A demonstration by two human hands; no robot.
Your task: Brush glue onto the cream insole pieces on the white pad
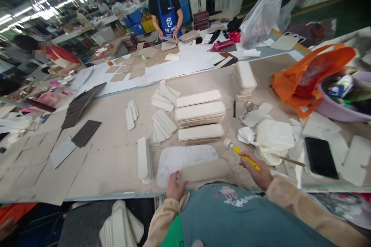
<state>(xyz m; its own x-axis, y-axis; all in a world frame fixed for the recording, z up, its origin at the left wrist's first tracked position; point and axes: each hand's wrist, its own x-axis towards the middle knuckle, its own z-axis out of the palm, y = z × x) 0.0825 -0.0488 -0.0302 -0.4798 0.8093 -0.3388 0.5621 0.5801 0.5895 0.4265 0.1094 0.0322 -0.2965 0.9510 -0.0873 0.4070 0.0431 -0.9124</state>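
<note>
A long beige strip with rounded ends [204,170] lies on a white marble-patterned board [171,158] at the table's front edge. My left hand [175,186] grips the strip's left end, thumb and fingers bent about it. In my right hand [257,171] is a paintbrush with a yellow handle [245,155], its bristles pointing left, just off the strip's right end. Behind the board stand stacks of long cream strips [200,132]. Left of the board is another upright-running stack of strips [143,158].
At right are a white container [274,135], scissors [249,109], a black phone [321,157], an orange bag [307,79] and a purple basin [342,104]. Dark sheets [82,104] lie left. Across the table, a co-worker in a blue apron [170,23] handles flat pieces.
</note>
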